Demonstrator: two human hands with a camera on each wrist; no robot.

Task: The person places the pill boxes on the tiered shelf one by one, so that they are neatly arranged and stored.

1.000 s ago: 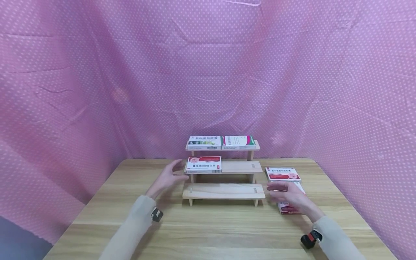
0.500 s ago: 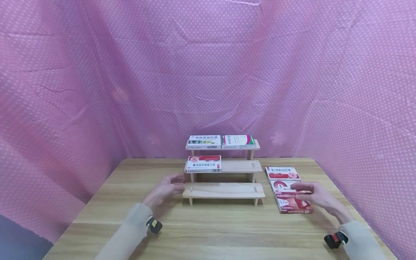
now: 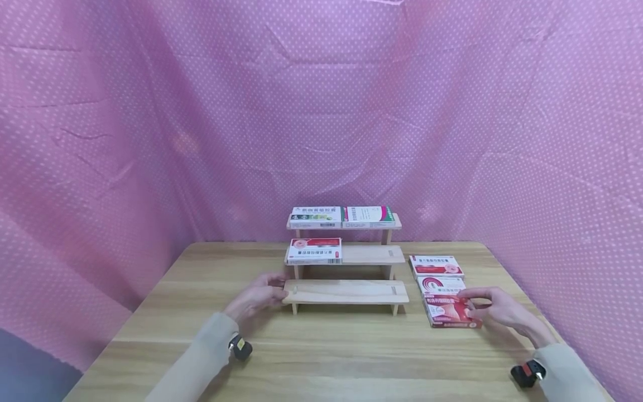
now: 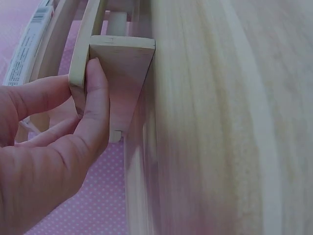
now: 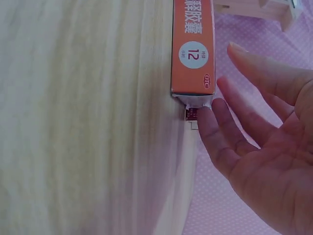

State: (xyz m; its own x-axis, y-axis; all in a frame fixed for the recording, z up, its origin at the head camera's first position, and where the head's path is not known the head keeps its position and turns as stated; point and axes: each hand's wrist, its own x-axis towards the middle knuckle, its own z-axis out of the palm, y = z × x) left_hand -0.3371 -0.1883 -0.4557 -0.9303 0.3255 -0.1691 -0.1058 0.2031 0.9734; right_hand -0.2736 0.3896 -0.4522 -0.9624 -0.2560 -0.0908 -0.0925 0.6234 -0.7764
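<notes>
My left hand (image 3: 257, 296) pinches the left end of the lowest board of a three-step wooden display stand (image 3: 346, 291). In the left wrist view, thumb and fingers close on the board's end (image 4: 79, 81). On the right, my right hand (image 3: 502, 310) reaches over a red medicine box (image 3: 444, 312) with its fingers spread. The right wrist view shows the orange-red side of that medicine box (image 5: 193, 58), fingertips right at its near end and the thumb apart from it.
Beyond the red box lie two white-and-red medicine boxes (image 3: 437, 266). The stand's top step bears a white-and-green box (image 3: 315, 216) and a white, pink and green box (image 3: 369, 215). Another white-and-red box (image 3: 315, 251) sits on the middle step's left half. Pink dotted cloth (image 3: 321, 111) surrounds the table.
My right hand has moved right, from beside the stand to the red box. My left hand has come down from the middle step and taken hold of the lowest board's end.
</notes>
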